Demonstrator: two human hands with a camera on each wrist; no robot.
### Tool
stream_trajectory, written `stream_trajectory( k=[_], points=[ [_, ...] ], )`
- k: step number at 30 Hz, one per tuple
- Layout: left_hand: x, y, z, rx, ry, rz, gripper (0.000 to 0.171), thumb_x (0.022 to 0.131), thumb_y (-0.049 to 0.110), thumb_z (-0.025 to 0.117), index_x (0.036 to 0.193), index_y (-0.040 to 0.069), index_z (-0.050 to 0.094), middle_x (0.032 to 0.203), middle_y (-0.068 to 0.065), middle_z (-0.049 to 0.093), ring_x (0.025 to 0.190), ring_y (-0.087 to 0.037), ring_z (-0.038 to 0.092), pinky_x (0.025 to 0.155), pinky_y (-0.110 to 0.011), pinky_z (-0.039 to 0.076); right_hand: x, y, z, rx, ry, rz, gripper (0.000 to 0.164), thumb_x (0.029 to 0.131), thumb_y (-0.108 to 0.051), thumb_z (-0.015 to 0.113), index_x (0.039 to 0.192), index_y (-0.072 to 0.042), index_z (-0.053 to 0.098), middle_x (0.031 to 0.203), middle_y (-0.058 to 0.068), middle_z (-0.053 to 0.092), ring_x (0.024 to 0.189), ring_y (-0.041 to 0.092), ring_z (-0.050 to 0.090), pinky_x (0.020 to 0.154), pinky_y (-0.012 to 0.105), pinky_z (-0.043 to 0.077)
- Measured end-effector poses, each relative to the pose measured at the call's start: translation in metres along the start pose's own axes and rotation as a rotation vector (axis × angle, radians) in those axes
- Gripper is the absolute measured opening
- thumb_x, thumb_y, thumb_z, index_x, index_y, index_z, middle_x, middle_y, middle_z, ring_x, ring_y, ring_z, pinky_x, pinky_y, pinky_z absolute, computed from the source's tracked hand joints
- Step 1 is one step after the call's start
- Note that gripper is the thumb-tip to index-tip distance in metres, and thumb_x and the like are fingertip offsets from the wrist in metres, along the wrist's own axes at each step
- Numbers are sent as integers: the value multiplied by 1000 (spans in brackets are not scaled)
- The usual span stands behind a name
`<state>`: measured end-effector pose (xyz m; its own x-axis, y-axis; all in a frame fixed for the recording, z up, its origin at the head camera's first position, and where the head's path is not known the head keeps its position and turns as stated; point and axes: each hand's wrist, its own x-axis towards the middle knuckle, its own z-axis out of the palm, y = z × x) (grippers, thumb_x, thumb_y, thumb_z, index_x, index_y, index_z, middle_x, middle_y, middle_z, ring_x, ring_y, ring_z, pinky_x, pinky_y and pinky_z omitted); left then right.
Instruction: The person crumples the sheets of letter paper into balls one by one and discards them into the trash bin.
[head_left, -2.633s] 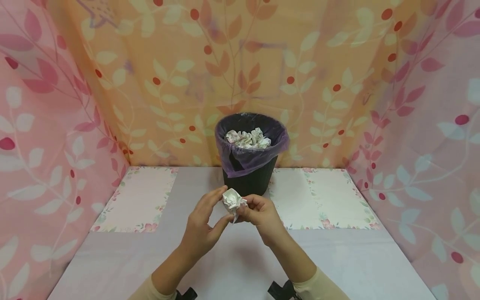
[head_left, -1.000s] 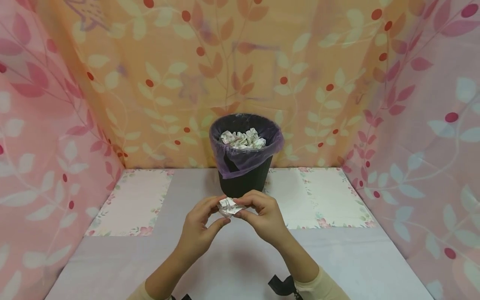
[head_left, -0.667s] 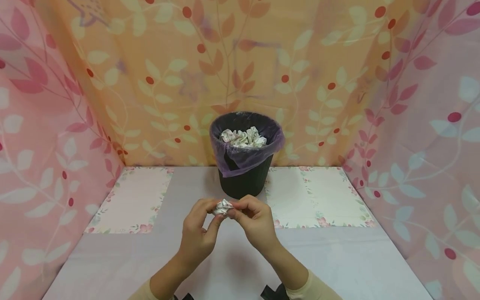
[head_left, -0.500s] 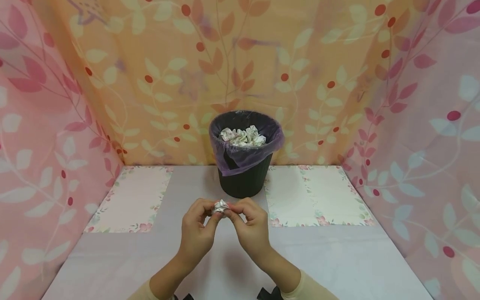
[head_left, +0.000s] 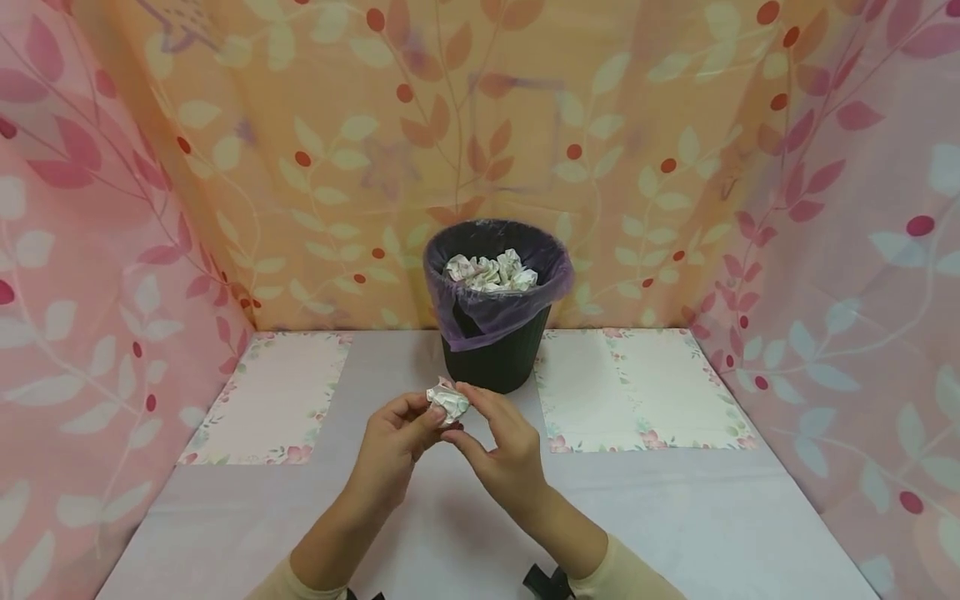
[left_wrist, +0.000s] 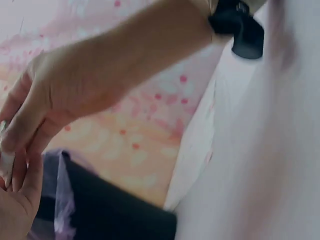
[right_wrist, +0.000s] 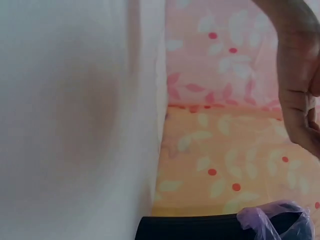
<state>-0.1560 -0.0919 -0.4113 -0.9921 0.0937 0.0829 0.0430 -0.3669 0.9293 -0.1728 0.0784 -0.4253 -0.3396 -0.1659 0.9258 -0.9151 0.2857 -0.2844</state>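
Note:
In the head view a small crumpled white paper ball is held up over the table, just in front of the bin. The left hand pinches it, thumb on the near side. Around its right side come the fingers and thumb of the right hand, with the index fingertip at its upper edge and the thumb just below. The left wrist view shows the right hand from the side and only a sliver of the paper. In the right wrist view the left hand is partly cut off.
A dark bin with a purple liner stands at the back, holding several crumpled papers. Flower-bordered sheets lie on the table: a left sheet and right sheets. Patterned cloth walls enclose the table.
The hands have kneaded and turned the paper ball, first squeezing it smaller. Since half a second ago the right thumb and index have spread wider, and the left thumb has moved onto its front.

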Motion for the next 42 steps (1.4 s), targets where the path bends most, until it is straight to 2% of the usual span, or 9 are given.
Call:
stream_trajectory(
  k=[4, 8, 16, 19, 23, 27, 32, 39, 42],
  points=[
    [-3, -5, 5, -115, -22, -63, 7, 95, 5, 71, 102, 5, 73, 100, -8, 75, 89, -21, 77, 91, -35, 60, 3, 3, 2, -73, 43, -169, 59, 81, -9, 87, 128, 15, 61, 121, 23, 69, 108, 32, 70, 97, 32, 56],
    [-5, -7, 8, -158, -22, -77, 8, 95, 3, 71, 99, 8, 75, 99, -7, 76, 91, -21, 77, 93, -35, 59, 6, 4, 0, -135, 34, -242, 53, 85, -11, 84, 125, 17, 62, 118, 24, 68, 104, 32, 70, 95, 31, 57],
    [-5, -6, 4, -58, -66, -21, 10, 93, -1, 71, 90, 9, 71, 94, -5, 73, 88, -15, 73, 86, -29, 60, 13, 1, -7, -140, -10, -290, 44, 85, -10, 84, 119, 13, 67, 109, 19, 69, 95, 28, 70, 89, 28, 59],
    [-4, -4, 2, 28, -80, 2, 2, 94, 3, 72, 96, 4, 72, 93, -4, 75, 86, -14, 73, 86, -29, 60, 15, 3, -10, -94, -54, -251, 48, 79, -6, 87, 119, 10, 67, 109, 18, 69, 96, 26, 70, 89, 28, 59],
    [-4, -1, 2, 168, -68, 33, 19, 94, 8, 74, 103, -8, 70, 91, -4, 75, 83, -15, 74, 85, -30, 61, 14, 5, -14, -17, -89, -145, 51, 74, -4, 90, 119, 6, 66, 109, 15, 69, 99, 24, 69, 90, 27, 59],
    [-4, 1, 5, 232, -47, 64, 23, 93, 7, 75, 100, -14, 69, 87, -5, 74, 80, -16, 73, 82, -31, 61, 12, 4, -18, 38, -94, -73, 52, 73, -4, 91, 118, 4, 67, 109, 13, 70, 99, 23, 69, 90, 27, 59],
    [-4, 3, 8, 247, -81, 81, 24, 95, 10, 74, 103, -10, 66, 94, -11, 71, 84, -19, 71, 83, -32, 61, 15, 4, -25, 74, -146, 30, 53, 72, -3, 92, 118, -1, 66, 111, 10, 70, 101, 21, 68, 88, 26, 58],
    [-4, 7, 5, 415, -85, 109, 32, 93, 23, 78, 120, 8, 67, 108, -12, 69, 95, -25, 70, 83, -29, 61, 15, 8, -30, 103, -190, 168, 53, 73, -6, 92, 119, -6, 66, 111, 6, 69, 98, 17, 65, 80, 29, 58],
    [-3, 9, 0, 420, -103, 120, 36, 94, 21, 76, 126, 10, 65, 113, -12, 69, 101, -27, 69, 86, -28, 60, 14, 9, -30, 115, -182, 207, 54, 73, -6, 93, 119, -5, 65, 110, 7, 68, 98, 18, 64, 82, 25, 57]
  ],
)
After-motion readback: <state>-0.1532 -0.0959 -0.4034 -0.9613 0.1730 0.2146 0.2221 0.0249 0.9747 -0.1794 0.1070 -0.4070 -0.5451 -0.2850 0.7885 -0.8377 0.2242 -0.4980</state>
